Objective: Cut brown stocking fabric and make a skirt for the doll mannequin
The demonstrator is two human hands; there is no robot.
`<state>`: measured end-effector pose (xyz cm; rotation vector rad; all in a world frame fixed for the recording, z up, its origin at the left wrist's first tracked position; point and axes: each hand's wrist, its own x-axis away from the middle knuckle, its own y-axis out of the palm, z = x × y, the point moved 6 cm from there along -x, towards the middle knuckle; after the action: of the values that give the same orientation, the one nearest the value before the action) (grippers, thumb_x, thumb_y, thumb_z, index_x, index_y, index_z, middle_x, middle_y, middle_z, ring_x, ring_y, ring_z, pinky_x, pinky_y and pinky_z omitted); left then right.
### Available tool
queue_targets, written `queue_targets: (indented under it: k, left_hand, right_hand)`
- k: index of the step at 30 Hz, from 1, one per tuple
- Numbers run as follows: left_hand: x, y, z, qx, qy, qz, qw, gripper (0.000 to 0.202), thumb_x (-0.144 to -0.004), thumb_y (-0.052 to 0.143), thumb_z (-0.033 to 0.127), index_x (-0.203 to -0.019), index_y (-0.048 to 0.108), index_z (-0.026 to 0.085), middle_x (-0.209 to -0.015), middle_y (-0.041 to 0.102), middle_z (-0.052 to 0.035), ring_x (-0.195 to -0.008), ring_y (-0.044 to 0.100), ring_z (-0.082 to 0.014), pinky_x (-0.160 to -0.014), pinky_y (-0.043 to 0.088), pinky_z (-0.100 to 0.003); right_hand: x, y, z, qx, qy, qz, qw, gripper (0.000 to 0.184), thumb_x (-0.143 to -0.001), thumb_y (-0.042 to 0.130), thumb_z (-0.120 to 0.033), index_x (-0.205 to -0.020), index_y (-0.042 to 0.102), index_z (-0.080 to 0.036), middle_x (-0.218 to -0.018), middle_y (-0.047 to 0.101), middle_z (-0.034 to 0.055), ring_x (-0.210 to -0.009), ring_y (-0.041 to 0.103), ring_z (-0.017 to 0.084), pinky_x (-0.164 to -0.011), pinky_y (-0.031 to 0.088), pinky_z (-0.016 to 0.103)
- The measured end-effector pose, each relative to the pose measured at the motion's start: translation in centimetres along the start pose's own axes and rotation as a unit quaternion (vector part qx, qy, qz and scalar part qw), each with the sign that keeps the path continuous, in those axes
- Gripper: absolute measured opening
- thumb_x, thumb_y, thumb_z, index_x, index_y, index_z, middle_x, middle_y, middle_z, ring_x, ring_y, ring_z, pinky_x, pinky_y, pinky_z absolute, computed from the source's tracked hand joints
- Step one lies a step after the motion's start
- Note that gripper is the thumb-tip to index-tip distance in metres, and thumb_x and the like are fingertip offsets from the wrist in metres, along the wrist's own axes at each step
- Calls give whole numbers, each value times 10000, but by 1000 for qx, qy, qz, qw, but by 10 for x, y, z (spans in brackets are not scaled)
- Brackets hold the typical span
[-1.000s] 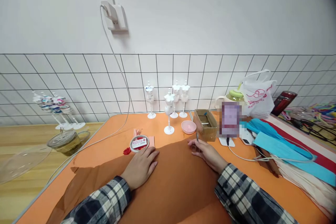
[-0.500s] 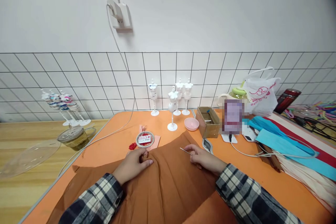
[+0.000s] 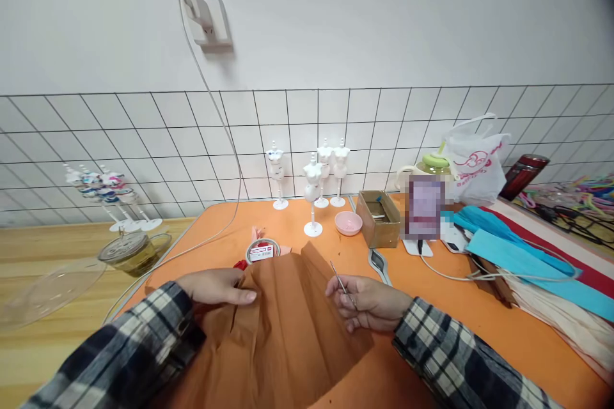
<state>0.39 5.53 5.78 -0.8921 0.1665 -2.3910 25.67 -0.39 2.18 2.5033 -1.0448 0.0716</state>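
A brown sheet of crepe paper [image 3: 288,326] lies bunched and creased on the orange table [image 3: 446,307] in front of me. My left hand [image 3: 218,286] lies on its upper left part, fingers pressed together and gripping a fold. My right hand [image 3: 367,300] rests at the sheet's right edge, closed on thin metal tweezers [image 3: 339,280] whose tip points up and away. Just beyond the sheet sits a roll of tape [image 3: 262,250] with red scraps beside it.
Several small white mannequin stands [image 3: 313,195], a pink dish [image 3: 348,222] and a cardboard box [image 3: 381,218] line the back. A phone on a stand [image 3: 422,211], cables, blue and red paper sheets [image 3: 518,255] fill the right. A glass teacup [image 3: 128,254] sits left.
My left hand has slid left and gathered the brown paper, which now stands up in folds. My right hand drew back toward me with the tweezers raised.
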Motion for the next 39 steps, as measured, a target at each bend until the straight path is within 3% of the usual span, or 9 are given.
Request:
queue_targets:
  k: [2, 6, 8, 11, 17, 27, 30, 34, 39]
  left_hand:
    - [-1, -15, -7, -63, -69, 13, 996, 575, -633, 662, 716, -816, 682, 171, -752, 688, -41, -722, 641, -239, -677, 532, -324]
    - [1, -31, -29, -128, -110, 12, 986, 500, -560, 740, 621, -769, 704, 169, -670, 672, -24, -635, 621, -222, -638, 520, -324]
    - [8, -34, -42, -150, -145, -3, 978, 454, -525, 783, 530, -804, 728, 176, -717, 706, -27, -694, 650, -244, -668, 527, -326]
    - [16, -42, -42, -202, -175, 27, 963, 433, -556, 764, 531, -812, 736, 183, -722, 721, -34, -709, 670, -262, -658, 528, -323]
    - [-12, -13, 3, -106, -29, 21, 994, 515, -619, 755, 526, -1035, 701, 228, -1006, 749, -30, -982, 667, -284, -825, 523, -327]
    - [-1, -2, 1, -63, 36, 108, 992, 528, -776, 608, 587, -1171, 649, 239, -1126, 709, -39, -1152, 584, -285, -974, 458, -341]
    - [1, 6, -4, -84, 19, 74, 994, 545, -784, 581, 626, -1152, 650, 230, -1069, 713, -46, -1036, 626, -269, -839, 502, -296]
    - [-3, -9, -17, -158, -53, 186, 968, 529, -792, 494, 662, -959, 685, 198, -778, 694, -37, -669, 624, -224, -554, 437, -270]
    - [0, -22, -13, -342, -109, 228, 905, 226, -691, 619, 422, -761, 661, 211, -717, 656, -44, -717, 610, -256, -649, 411, -316]
  right_hand:
    - [1, 10, -2, 196, -33, 23, 980, 199, -819, 596, -346, -952, 560, -202, -777, 448, -19, -718, 442, 114, -764, 438, 314]
    - [6, 19, -7, 582, -83, 133, 798, 97, -758, 529, -146, -850, 553, -170, -996, 580, 62, -984, 499, 203, -905, 366, 382]
    - [8, 16, -8, 627, -83, 167, 756, 118, -760, 500, -131, -861, 545, -172, -1056, 594, 67, -1020, 504, 212, -892, 363, 371]
    - [7, 11, -7, 626, -95, 158, 758, 111, -747, 513, -133, -835, 539, -195, -950, 615, 22, -929, 533, 185, -809, 372, 323]
    - [1, -9, -7, 561, -124, 198, 794, 94, -771, 525, -132, -832, 542, -202, -929, 616, 35, -1021, 546, 206, -856, 377, 321]
    - [1, -40, -11, 497, -126, 245, 823, 126, -780, 536, -133, -878, 585, -196, -1000, 639, 58, -1038, 562, 210, -817, 412, 310]
    - [1, -47, -12, 494, -113, 274, 817, 190, -766, 528, -123, -924, 606, -194, -968, 642, 46, -891, 566, 183, -786, 414, 305]
    - [3, -49, -17, 501, -128, 282, 808, 223, -767, 536, -134, -961, 631, -187, -926, 630, 45, -870, 556, 184, -797, 416, 311]
    - [3, -45, -16, 485, -128, 270, 822, 331, -759, 547, -136, -1077, 623, -191, -1007, 636, 64, -876, 569, 191, -838, 431, 336]
